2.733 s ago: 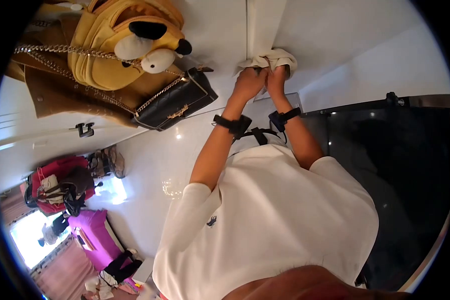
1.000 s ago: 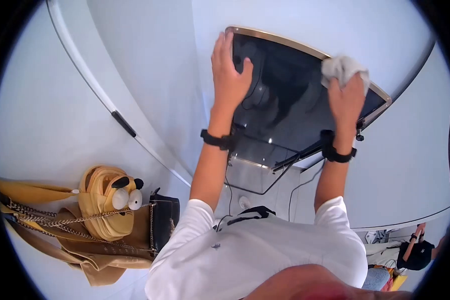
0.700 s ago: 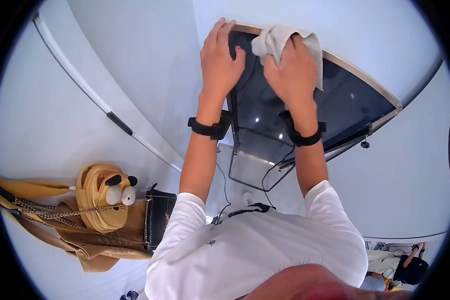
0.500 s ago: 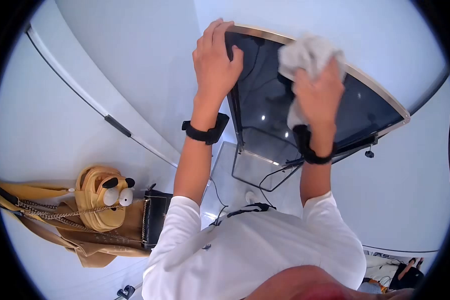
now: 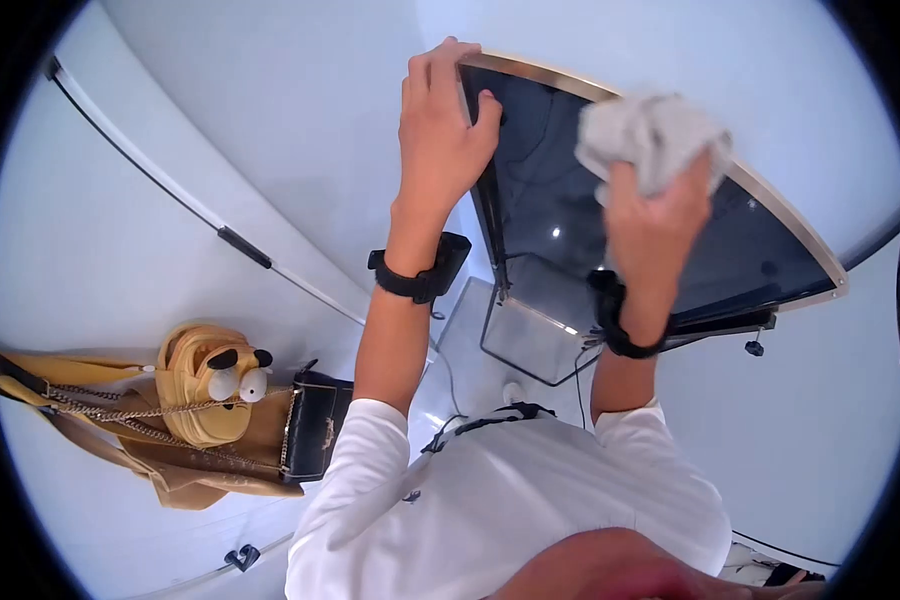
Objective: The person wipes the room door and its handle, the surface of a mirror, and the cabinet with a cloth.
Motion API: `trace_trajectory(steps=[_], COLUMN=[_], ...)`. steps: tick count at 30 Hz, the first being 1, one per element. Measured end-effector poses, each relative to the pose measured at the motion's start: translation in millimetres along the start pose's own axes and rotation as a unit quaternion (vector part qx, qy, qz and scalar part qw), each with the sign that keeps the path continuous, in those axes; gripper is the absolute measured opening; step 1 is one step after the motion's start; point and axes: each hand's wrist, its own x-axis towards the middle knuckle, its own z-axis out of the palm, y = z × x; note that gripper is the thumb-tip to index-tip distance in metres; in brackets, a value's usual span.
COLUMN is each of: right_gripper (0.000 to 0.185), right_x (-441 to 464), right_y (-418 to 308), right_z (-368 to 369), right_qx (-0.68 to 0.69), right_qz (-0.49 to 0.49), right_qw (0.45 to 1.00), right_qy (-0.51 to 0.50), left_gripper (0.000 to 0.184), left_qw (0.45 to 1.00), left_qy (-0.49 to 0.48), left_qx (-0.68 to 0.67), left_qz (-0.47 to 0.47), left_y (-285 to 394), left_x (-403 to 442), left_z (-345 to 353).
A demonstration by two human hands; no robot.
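A dark glossy panel with a gold-coloured frame (image 5: 560, 235) stands in front of me, its long top edge curved by the lens. My left hand (image 5: 445, 130) rests on the panel's upper left corner, fingertips over the frame and thumb apart on the dark surface. Bunched in my right hand (image 5: 660, 215) is a pale grey cloth (image 5: 650, 140), which lies against the upper part of the panel and overlaps the top frame. The right fingers are partly hidden by the cloth and blurred. Both wrists wear black straps with small devices.
A yellow cartoon-faced bag (image 5: 205, 390), a brown bag (image 5: 175, 490) and a black chain-strap purse (image 5: 315, 425) hang at the lower left. A thin black metal stand (image 5: 525, 365) and cables are below the panel. A black knob (image 5: 755, 348) sits at its lower right.
Earlier, both hands were together on a cloth by a white surface. Since then my left hand has settled on the panel's corner, and my right hand has moved the cloth left, then back right across the panel.
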Motion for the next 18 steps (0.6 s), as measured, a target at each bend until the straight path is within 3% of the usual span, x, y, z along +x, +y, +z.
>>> trace_trajectory(steps=[2, 8, 13, 15, 18], right_gripper=[0.042, 0.040, 0.040, 0.040, 0.040], right_x=[-4, -3, -1, -4, -10], right_y=[-8, -21, -4, 5, 19], right_z=[28, 55, 30, 17, -21], right_qx=[-0.018, 0.018, 0.036, 0.013, -0.017], right_qz=[-0.041, -0.013, -0.008, -0.002, 0.007], right_qw=[0.999, 0.997, 0.991, 0.994, 0.994], right_qy=[-0.029, -0.071, -0.130, -0.106, -0.112], left_gripper=[0.043, 0.042, 0.039, 0.035, 0.033], left_qw=[1.000, 0.999, 0.997, 0.996, 0.994], left_qy=[-0.004, -0.022, -0.021, 0.002, 0.006], left_qx=[0.008, 0.035, 0.073, 0.074, 0.093], left_qz=[0.012, 0.008, 0.009, -0.046, -0.049], left_y=[-5, -6, 6, 7, 12], left_x=[0, 2, 7, 5, 6], left_z=[-2, -5, 5, 7, 9])
